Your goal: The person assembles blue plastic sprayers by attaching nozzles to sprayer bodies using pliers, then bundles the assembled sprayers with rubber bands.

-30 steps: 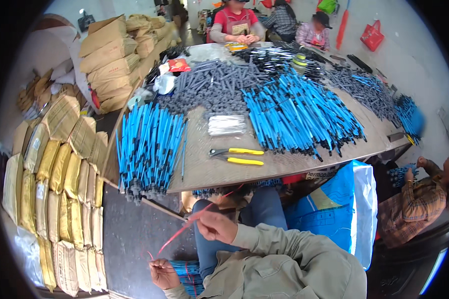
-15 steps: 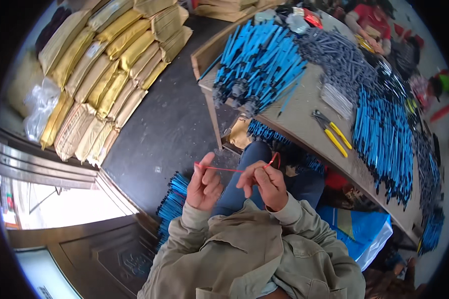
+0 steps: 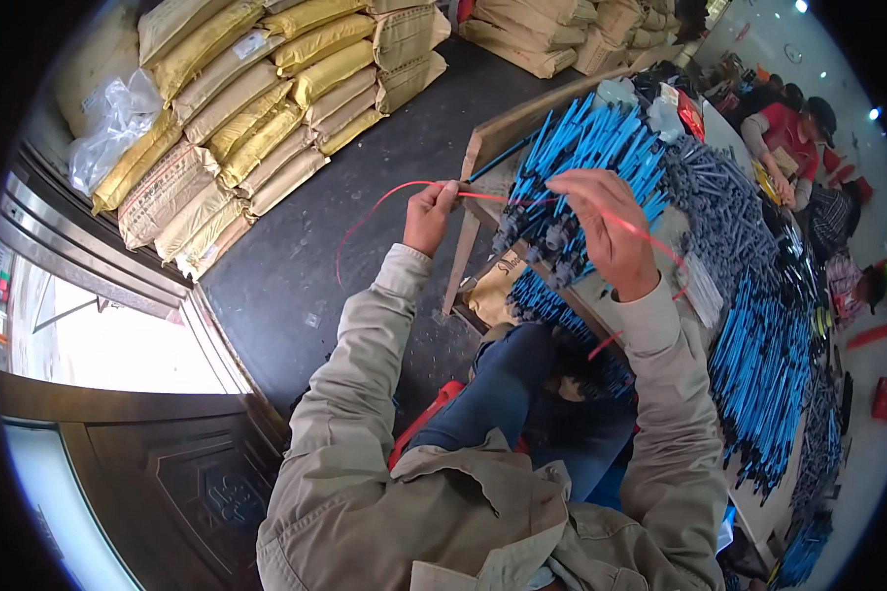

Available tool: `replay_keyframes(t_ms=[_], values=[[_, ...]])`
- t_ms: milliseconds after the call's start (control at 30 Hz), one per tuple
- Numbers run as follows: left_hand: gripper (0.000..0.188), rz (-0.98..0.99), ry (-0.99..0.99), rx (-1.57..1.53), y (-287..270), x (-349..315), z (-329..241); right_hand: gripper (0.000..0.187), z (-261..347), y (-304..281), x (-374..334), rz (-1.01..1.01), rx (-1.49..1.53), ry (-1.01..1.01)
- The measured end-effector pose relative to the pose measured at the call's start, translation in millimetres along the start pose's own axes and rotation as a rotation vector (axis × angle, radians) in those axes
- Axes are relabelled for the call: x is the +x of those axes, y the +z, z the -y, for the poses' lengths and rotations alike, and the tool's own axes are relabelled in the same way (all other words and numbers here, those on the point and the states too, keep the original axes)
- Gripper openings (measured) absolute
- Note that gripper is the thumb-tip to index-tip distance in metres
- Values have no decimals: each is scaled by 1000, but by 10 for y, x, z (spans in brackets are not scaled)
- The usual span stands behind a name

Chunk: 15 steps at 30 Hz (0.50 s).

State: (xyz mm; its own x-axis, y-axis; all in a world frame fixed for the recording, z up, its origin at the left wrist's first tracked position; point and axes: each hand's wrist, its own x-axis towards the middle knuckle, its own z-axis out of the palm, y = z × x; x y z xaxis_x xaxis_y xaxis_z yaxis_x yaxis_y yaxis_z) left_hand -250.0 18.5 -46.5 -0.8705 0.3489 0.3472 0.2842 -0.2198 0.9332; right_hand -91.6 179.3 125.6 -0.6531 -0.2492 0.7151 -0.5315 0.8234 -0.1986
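A thin red cord (image 3: 483, 196) runs nearly level between my two hands at the near corner of the table. My left hand (image 3: 428, 219) pinches it between thumb and fingertips, and a slack end curves away to the left and down. My right hand (image 3: 611, 234) is closed on the cord with bent fingers; the rest trails behind the wrist and hangs below the forearm. Just beyond the hands lie bundles of blue sticks (image 3: 601, 148) with dark ends, on the table (image 3: 485, 140). My right hand partly covers them.
Stacked paper sacks (image 3: 296, 89) stand at the far left, a clear plastic bag (image 3: 118, 123) beside them. Grey parts (image 3: 724, 202) and more blue sticks (image 3: 759, 364) cover the table's right side. A person in red (image 3: 793, 148) sits beyond. A dark door (image 3: 197, 492) is at lower left.
Both hands have moved up and forward from my lap to the table corner, farther apart, still on the red cord. The view has shifted; my right arm now covers where yellow-handled pliers lay.
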Motion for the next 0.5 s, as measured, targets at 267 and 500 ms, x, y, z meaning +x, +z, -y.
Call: replay_keyframes(t_ms=[267,500], values=[[25,220,93,209,150,2,-553,23,-235,-318,-166,-233,72,333],[17,76,381,30,247,227,-1203,25,-152,-728,-94,-376,-28,274]])
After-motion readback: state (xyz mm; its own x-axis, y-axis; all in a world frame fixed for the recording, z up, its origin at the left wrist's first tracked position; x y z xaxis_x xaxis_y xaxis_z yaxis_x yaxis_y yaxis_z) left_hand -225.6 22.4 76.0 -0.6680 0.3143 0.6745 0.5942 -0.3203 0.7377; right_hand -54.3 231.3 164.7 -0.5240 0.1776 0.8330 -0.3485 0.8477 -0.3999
